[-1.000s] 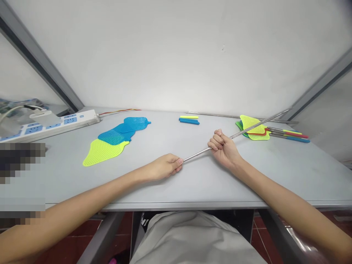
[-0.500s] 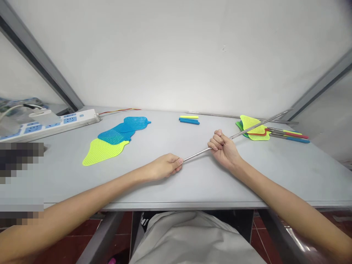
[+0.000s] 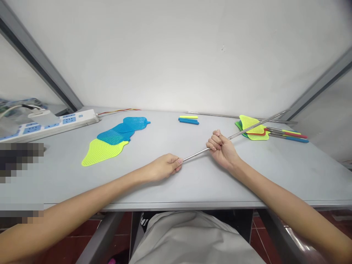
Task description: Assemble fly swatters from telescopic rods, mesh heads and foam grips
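Note:
A thin silver telescopic rod (image 3: pixel 249 128) slants across the table in front of me, its thicker end up at the far right. My left hand (image 3: pixel 166 165) pinches its thin near end between thumb and fingers. Farther along, my right hand (image 3: pixel 221 148) has its fingers wrapped round the rod. Beyond the right hand, the rod passes over a pile of fly swatters (image 3: pixel 254 126) with yellow, green and red heads and coloured handles. To the left lie a loose yellow swatter head (image 3: pixel 103 152) and overlapping blue swatter heads (image 3: pixel 117 134).
Several short yellow and blue handle sleeves (image 3: pixel 188 120) lie near the back wall. More silver rods (image 3: pixel 214 115) rest along that wall at the right. A white power strip (image 3: pixel 74 119) with plugs stands at the left, and the table's front edge (image 3: pixel 181 205) runs close to me.
Both hands keep their hold on the rod in nearly the same place. The whole view has shifted very slightly; nothing else has visibly moved.

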The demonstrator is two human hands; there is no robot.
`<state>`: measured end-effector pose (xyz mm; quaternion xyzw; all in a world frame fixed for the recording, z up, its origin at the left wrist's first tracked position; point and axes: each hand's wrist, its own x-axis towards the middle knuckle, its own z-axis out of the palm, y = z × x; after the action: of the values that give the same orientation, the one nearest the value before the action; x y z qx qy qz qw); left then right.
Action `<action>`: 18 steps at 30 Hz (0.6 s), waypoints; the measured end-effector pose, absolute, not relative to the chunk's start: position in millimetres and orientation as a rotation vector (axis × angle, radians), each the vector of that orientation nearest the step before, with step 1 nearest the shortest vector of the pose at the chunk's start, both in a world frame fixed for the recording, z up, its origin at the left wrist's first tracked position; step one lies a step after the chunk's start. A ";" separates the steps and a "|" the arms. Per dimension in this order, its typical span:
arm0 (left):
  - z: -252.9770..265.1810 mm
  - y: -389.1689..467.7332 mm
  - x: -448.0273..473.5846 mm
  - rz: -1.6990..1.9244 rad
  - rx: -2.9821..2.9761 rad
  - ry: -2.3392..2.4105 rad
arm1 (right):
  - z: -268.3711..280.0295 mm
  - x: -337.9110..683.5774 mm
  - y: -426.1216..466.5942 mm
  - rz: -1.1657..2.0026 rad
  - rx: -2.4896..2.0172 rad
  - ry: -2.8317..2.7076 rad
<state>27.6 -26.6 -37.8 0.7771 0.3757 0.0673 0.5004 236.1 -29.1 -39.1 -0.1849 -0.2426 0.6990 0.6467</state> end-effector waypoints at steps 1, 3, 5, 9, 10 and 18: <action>-38.1 -26.5 27.6 0.163 1.881 0.912 | -39.1 236.0 -29.2 1.586 -0.430 -0.553; -38.9 -26.3 27.4 0.163 1.884 0.917 | -39.0 235.6 -29.5 1.580 -0.436 -0.556; -39.6 -26.0 27.1 0.165 1.885 0.924 | -38.7 235.3 -29.9 1.576 -0.444 -0.559; -39.9 -25.9 26.4 0.165 1.889 0.935 | -38.5 234.6 -30.4 1.549 -0.500 -0.564; -39.6 -26.0 26.4 0.162 1.893 0.933 | -38.7 234.2 -30.5 1.542 -0.512 -0.566; -38.7 -26.4 27.4 0.170 1.929 0.933 | -40.7 231.0 -31.5 1.557 -0.503 -0.577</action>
<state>27.4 -26.4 -38.7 0.7893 0.3818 0.0695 0.4758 231.0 -31.5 -40.7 -0.2210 -0.2538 0.6844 0.6468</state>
